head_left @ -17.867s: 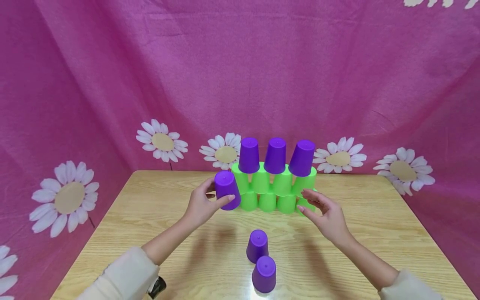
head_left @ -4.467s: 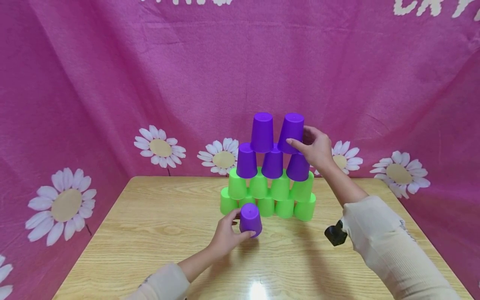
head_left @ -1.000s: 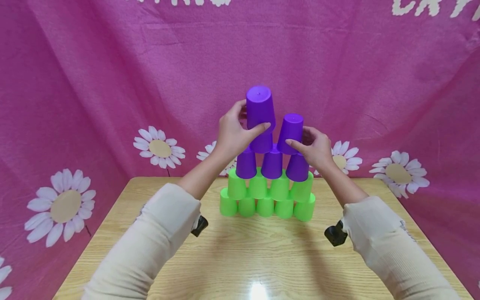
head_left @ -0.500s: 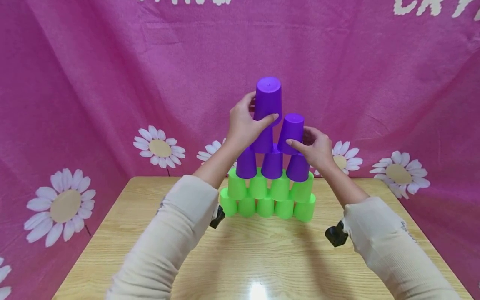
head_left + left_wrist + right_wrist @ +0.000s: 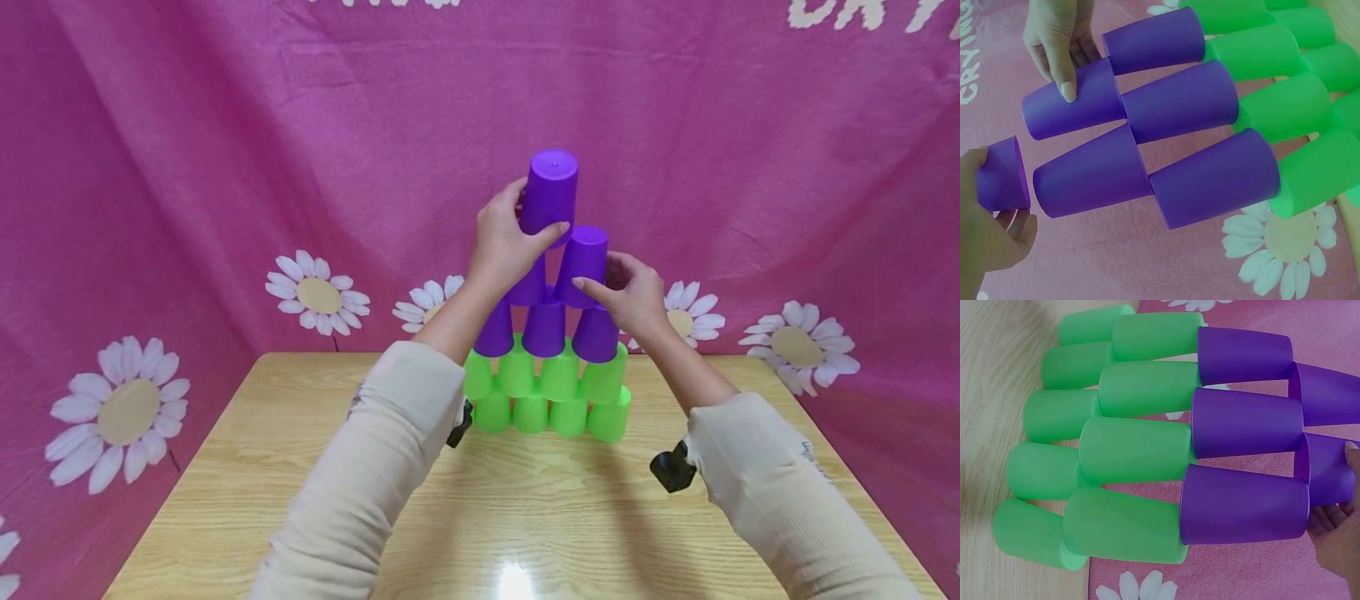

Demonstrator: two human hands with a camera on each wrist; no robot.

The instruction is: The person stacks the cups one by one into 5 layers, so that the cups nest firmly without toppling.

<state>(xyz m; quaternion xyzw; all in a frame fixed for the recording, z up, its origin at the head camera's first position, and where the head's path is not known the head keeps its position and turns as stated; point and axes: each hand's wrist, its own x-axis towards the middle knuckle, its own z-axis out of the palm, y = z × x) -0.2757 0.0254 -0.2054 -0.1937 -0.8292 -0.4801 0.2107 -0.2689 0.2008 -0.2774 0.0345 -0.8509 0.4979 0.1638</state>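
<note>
Upside-down cups form a pyramid, two rows of green cups [image 5: 558, 375] below and purple cups [image 5: 544, 330] above. My left hand [image 5: 501, 242] holds a purple cup [image 5: 553, 196], upside down, between thumb and fingers above the upper pair. A gap shows between this cup and the pair in the left wrist view. My right hand [image 5: 636, 293] grips the right cup [image 5: 585, 262] of that pair by its side, the cup resting on the row of three. The pair's left cup [image 5: 1091, 175] is partly behind my left hand in the head view.
The pyramid stands on a wooden table [image 5: 337, 400] near its back edge. Behind hangs a pink cloth [image 5: 375, 167] with white daisies. A black wrist camera [image 5: 673, 468] hangs under the right sleeve, another [image 5: 460, 425] under the left, near the green cups.
Since the oldest frame, two purple cups have joined the pyramid as an upper pair. My left hand lifted the last cup from the table, then shifted it right and slightly higher. My right hand stays put.
</note>
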